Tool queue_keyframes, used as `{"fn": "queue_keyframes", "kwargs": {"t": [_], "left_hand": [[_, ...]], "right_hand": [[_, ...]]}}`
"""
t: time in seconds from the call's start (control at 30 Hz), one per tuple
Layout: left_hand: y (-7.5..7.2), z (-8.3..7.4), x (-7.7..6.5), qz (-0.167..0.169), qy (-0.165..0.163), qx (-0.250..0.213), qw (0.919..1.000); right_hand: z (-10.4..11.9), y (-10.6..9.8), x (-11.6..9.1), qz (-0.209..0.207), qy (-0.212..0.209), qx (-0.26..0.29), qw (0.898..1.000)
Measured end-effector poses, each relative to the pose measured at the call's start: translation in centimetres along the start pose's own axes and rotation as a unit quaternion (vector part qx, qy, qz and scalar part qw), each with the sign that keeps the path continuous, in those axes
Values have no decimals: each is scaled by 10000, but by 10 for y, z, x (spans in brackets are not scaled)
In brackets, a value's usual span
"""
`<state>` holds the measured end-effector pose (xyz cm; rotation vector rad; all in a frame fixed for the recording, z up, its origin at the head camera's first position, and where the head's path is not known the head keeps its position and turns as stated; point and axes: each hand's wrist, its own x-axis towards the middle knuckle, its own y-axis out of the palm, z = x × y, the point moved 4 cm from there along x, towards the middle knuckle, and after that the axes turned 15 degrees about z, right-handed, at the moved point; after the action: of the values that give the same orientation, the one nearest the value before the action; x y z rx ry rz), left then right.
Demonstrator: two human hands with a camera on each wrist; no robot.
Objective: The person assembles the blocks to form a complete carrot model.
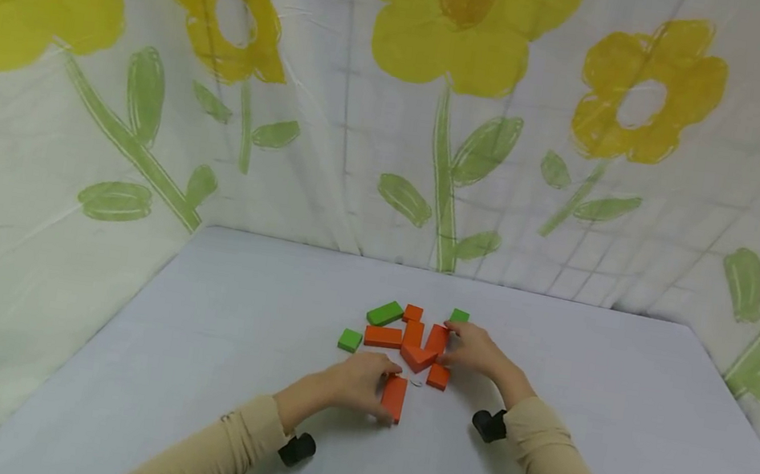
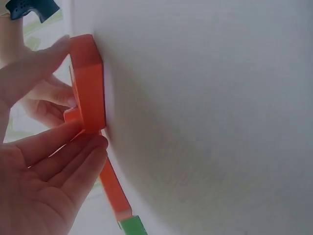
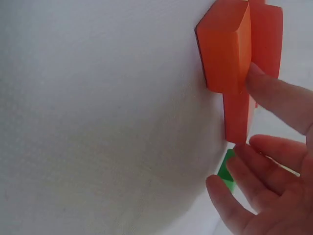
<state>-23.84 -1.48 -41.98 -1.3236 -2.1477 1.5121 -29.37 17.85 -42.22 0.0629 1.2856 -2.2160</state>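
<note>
My left hand (image 1: 355, 383) grips an orange rectangular block (image 1: 393, 399) by its two ends, thumb on the near end and fingers at the far one. In the left wrist view that block (image 2: 88, 85) stands close to the white surface. At the right of the cluster, my right hand (image 1: 479, 354) holds a slanted orange block (image 1: 437, 337) between thumb and fingertips. An orange square block (image 1: 438, 377) sits just below the right thumb; in the right wrist view this square block (image 3: 222, 58) partly hides the slanted one (image 3: 236, 117). An orange triangular block (image 1: 417, 358) lies between the hands.
Beyond the hands lie a horizontal orange block (image 1: 383, 338), an upright orange block (image 1: 413, 333), a small orange block (image 1: 413, 313), a long green block (image 1: 384, 314) and two small green blocks (image 1: 350, 340). A flowered curtain (image 1: 332, 165) hangs behind the white table (image 1: 231, 313).
</note>
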Motion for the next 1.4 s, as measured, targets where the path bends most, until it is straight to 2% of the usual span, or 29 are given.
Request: {"fn": "queue_keyframes", "kwargs": {"t": [0.1,0.2,0.4,0.53,0.67,0.87,1.0,1.23,1.4], "left_hand": [[0,1,0,-103,68,-338,9994],[0,1,1,-142,88,-431,9989],[2,4,0,-217,-24,-547,9983],[1,6,-4,-211,-51,-607,9979],[-2,6,-7,-197,108,-692,9974],[-4,8,-7,-188,251,-727,9969],[-4,7,-7,-190,233,-765,9966],[-3,6,-7,-203,152,-767,9967],[-2,8,-6,-183,72,-854,9962]], "right_hand": [[1,0,1,3,-60,-107,9999],[-1,0,1,-136,-41,-60,9999],[-8,-4,-12,-813,99,283,9962],[1,-3,-29,-1087,-276,474,9926],[21,7,-46,-857,-712,514,9924],[46,26,-59,-247,-881,-206,9956],[51,35,-59,-290,-997,-475,9935],[49,44,-55,-346,-1081,-360,9929],[49,45,-55,-329,-1255,-720,9889]]}}
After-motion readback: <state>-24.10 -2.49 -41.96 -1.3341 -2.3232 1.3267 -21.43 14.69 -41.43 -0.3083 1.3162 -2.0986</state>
